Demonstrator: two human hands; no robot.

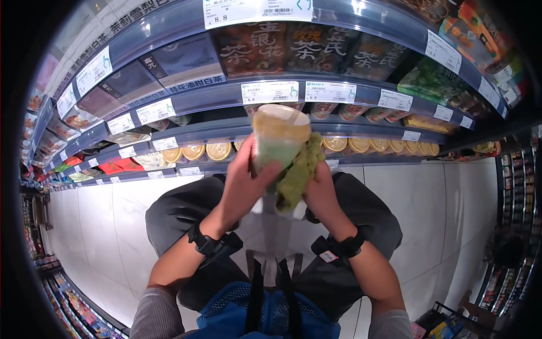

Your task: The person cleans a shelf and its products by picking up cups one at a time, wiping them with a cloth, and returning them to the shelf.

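Observation:
My left hand is wrapped round a cup-shaped tub, pale green below with a tan band and a whitish round end at the top. The tub is tilted and slightly blurred. Bunched in my right hand is a green cloth, which lies against the tub's right side. Most of the right fingers are hidden behind the cloth. Both hands are in front of the lower shelves, above my knees.
Store shelves curve across the front, with price tags along their edges. Several gold-lidded tubs line the lowest shelf. Boxed teas stand higher up. Pale floor tiles lie below, and another stocked rack is at right.

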